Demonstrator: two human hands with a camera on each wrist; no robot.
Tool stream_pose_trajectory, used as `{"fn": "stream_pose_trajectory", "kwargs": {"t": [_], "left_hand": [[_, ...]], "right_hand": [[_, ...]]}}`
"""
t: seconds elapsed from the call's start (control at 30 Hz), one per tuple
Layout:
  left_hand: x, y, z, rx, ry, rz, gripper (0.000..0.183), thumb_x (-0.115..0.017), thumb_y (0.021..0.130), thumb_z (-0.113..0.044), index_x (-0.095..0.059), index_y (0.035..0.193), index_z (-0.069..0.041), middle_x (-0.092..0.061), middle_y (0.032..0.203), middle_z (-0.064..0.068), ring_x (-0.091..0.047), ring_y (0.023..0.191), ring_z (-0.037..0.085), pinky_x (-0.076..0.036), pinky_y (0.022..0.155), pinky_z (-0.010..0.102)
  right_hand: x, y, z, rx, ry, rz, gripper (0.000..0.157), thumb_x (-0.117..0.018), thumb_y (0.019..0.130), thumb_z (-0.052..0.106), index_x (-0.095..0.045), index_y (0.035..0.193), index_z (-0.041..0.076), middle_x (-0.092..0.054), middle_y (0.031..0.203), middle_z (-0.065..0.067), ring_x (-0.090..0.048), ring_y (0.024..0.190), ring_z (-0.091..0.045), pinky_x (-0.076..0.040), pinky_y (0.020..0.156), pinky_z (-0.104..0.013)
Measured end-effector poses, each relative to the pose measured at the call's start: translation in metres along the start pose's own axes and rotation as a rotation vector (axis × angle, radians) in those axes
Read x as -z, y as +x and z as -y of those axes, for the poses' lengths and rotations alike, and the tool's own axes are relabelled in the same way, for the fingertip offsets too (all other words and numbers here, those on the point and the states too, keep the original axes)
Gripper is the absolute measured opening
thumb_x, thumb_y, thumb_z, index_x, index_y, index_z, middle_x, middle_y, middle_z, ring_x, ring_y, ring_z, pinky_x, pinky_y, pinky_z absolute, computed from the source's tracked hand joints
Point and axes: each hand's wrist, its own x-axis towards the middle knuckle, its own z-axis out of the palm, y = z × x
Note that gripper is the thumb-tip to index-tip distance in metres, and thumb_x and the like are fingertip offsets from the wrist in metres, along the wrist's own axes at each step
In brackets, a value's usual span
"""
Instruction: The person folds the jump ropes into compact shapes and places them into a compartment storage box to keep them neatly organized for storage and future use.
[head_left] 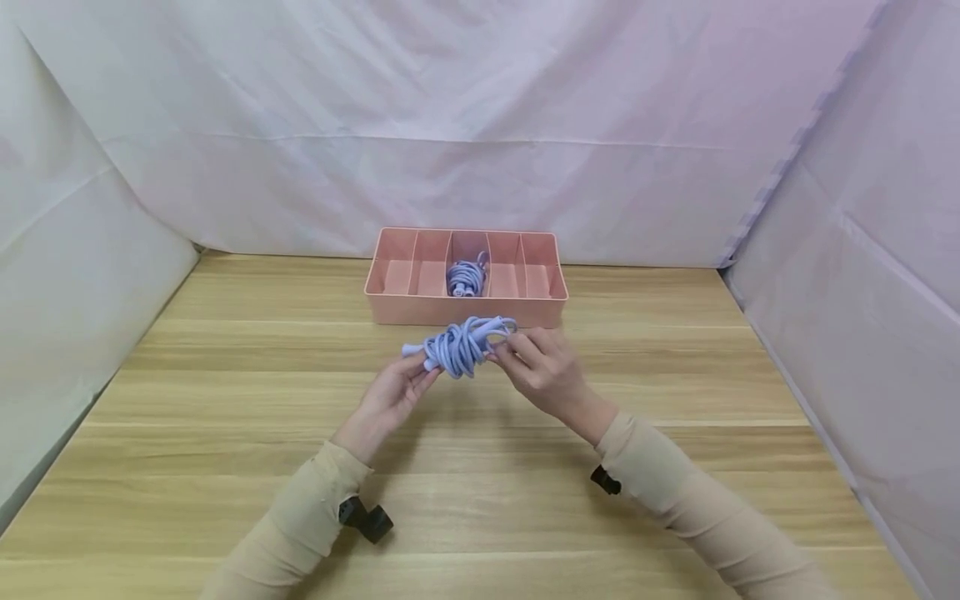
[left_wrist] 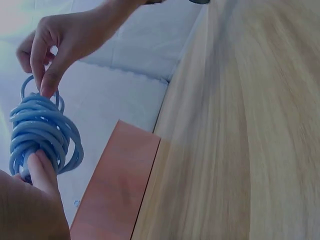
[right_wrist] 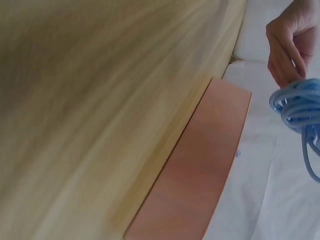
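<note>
A coiled light-blue jump rope (head_left: pixel 459 348), its cord wound round its handles, is held in the air just in front of the pink divided box (head_left: pixel 468 312). My left hand (head_left: pixel 392 392) grips the handle end from the left, thumb along the bundle. At the other end, my right hand (head_left: pixel 546 371) pinches a cord loop between thumb and fingers; in the left wrist view this hand (left_wrist: pixel 70 42) is above the coil (left_wrist: pixel 42 130). A second wound jump rope (head_left: pixel 466 277) lies in the box's middle compartment. In the right wrist view, the right hand's own grip is out of frame.
The box stands at the back of the wooden table (head_left: pixel 480 500), near a white cloth backdrop (head_left: pixel 465 183). Thin dividers split it into several compartments. A white cloth side wall (head_left: pixel 862 275) rises at the right. Black straps with cameras (head_left: pixel 366 518) sit on both wrists.
</note>
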Motion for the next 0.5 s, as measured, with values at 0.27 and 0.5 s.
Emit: {"fn": "stream_pose_trajectory", "kwargs": {"t": [0.27, 0.5], "left_hand": [[-0.014, 0.004, 0.0, -0.082, -0.093, -0.139, 0.023, -0.035, 0.096, -0.003, -0.048, 0.114, -0.008, -0.066, 0.082, 0.001, -0.064, 0.08, 0.007, -0.045, 0.091, 0.017], [-0.022, 0.013, 0.0, -0.179, -0.156, -0.209, 0.012, -0.041, 0.095, -0.005, -0.052, 0.094, -0.007, -0.067, 0.078, 0.001, -0.064, 0.076, 0.007, -0.046, 0.087, 0.015]], "right_hand": [[-0.011, 0.008, 0.027, -0.724, 0.519, -0.108, 0.013, -0.071, 0.078, 0.012, -0.07, 0.073, 0.0, -0.062, 0.069, -0.008, -0.055, 0.058, -0.012, -0.048, 0.053, -0.019], [-0.019, 0.026, 0.056, -1.361, 0.879, -0.205, 0.013, -0.067, 0.08, 0.005, -0.068, 0.081, -0.008, -0.062, 0.073, -0.022, -0.057, 0.063, -0.003, -0.052, 0.061, -0.017]]}}
